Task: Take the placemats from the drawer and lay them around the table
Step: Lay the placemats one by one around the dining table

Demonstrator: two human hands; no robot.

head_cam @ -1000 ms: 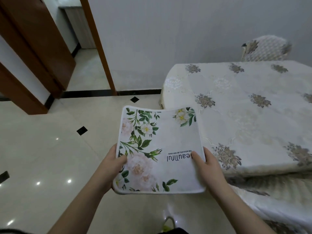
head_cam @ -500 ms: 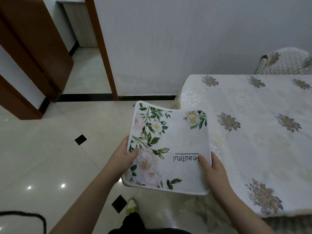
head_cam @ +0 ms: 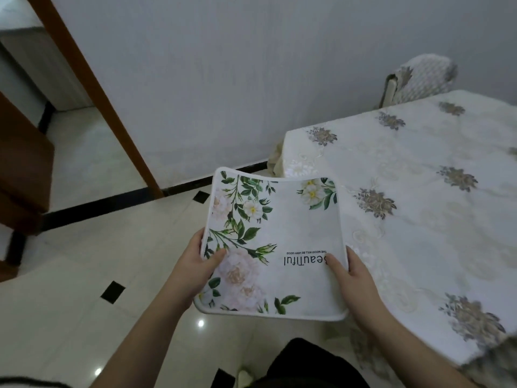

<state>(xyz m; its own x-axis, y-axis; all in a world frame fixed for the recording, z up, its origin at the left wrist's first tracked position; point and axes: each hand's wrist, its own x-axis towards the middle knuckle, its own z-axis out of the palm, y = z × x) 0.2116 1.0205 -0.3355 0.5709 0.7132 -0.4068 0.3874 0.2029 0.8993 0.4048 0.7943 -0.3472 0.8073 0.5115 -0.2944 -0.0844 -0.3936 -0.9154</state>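
I hold a white placemat (head_cam: 291, 236) printed with green leaves, pale flowers and the word "Beautiful", sagging a little in the middle, over the floor just left of the table. My left hand (head_cam: 193, 264) grips its left edge, thumb on top. Gripping the right edge is my right hand (head_cam: 352, 275), thumb on the print. I cannot tell whether more mats lie under the top one. The table (head_cam: 436, 219), covered in a cream cloth with grey-gold flowers, stands to the right, its near corner close to the mat's far right corner.
A chair (head_cam: 419, 79) with a patterned cover stands behind the table against the grey wall. A brown door frame (head_cam: 92, 93) opens to another room at left. The floor (head_cam: 84, 275) is glossy cream tile with black diamonds. A chair back edge shows at the bottom right.
The view has swung as I move along the table's end. The table now sits farther right and the mat stays held in both hands, same grip.
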